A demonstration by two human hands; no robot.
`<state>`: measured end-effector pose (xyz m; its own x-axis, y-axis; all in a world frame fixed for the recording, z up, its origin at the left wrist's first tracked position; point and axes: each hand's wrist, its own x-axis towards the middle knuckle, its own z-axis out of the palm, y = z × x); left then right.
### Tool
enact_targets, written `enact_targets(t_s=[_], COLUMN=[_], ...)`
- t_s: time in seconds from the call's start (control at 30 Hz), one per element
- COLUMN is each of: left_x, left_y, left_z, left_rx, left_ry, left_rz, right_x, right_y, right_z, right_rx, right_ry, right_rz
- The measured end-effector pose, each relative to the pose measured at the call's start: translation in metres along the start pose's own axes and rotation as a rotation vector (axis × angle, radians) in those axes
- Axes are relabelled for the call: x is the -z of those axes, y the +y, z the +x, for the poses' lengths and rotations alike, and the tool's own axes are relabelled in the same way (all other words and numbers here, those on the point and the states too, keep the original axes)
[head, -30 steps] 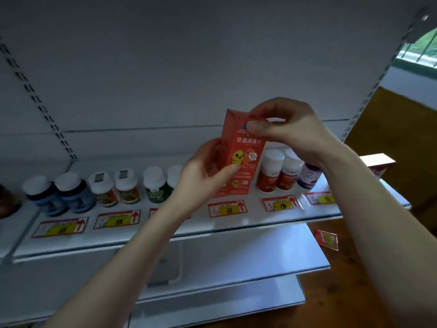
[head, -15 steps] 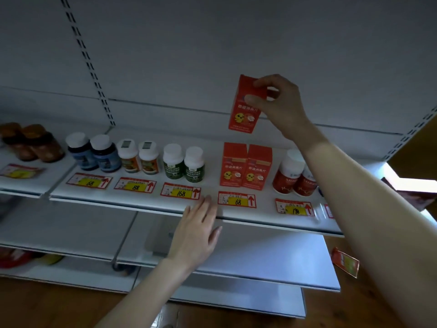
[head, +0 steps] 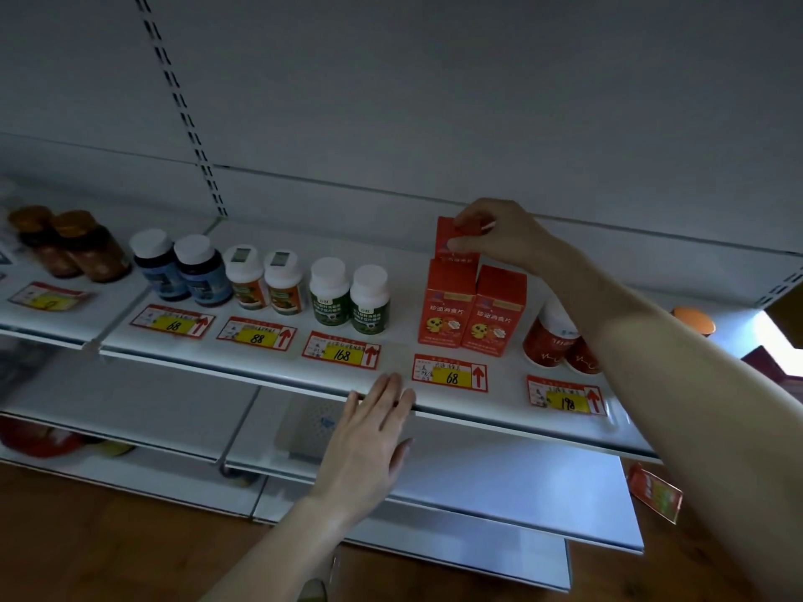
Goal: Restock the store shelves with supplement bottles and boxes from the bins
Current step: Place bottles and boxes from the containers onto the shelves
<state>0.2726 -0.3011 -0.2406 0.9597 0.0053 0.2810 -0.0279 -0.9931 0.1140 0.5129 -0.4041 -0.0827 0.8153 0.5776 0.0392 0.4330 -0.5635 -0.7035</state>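
On the white metal shelf [head: 404,271], the right hand [head: 504,236] pinches a red cardboard box [head: 444,231] behind twin boxes [head: 447,306], backfilling their row; the left hand [head: 369,445] lies flat, empty.

White shelf [head: 391,252] in 2 sections. Left section: 2 brown bottles [head: 93,249] and 1 loose tag [head: 48,297]. Main section, left to right: 2 blue bottles [head: 202,275], 2 orange-label bottles [head: 247,280], 2 green bottles [head: 330,297], 2 red boxes [head: 447,306] touching, 2 red bottles [head: 549,336]. Rear red box [head: 443,230] is just behind the pair; unclear if it is set down. 5 price tags [head: 449,373] lie along the front: 68, 88, 168, 68, 198.
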Motion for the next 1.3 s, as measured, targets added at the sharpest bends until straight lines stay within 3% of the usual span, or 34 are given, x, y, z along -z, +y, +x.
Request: enact_targets(t_s=[0.5,0.57,0.67,0.8,1.0,1.3], left_x=[-0.002,0.003,0.018,0.039,0.071,0.132], left_y=[0.000,0.000,0.002,-0.004,-0.048,-0.187], left_z=[-0.001,-0.001,-0.001,-0.010,-0.053,-0.195], left_rx=[-0.011,-0.016,-0.034,-0.047,0.063,0.309], left_ry=[0.005,-0.001,0.037,0.087,0.096,0.176], left_rz=[0.025,0.046,0.038,0.003,0.021,0.078], right_x=[-0.006,-0.007,-0.015,-0.044,-0.119,-0.298], right_y=[0.009,0.006,-0.007,-0.046,-0.130,-0.282], right_z=[-0.006,-0.008,-0.012,-0.020,-0.027,-0.048], right_rx=[-0.073,-0.061,0.049,0.227,0.360,0.540], right_ry=[-0.124,-0.082,0.130,0.217,0.054,-0.108], right_rz=[-0.102,-0.157,-0.195,-0.083,-0.037,-0.026])
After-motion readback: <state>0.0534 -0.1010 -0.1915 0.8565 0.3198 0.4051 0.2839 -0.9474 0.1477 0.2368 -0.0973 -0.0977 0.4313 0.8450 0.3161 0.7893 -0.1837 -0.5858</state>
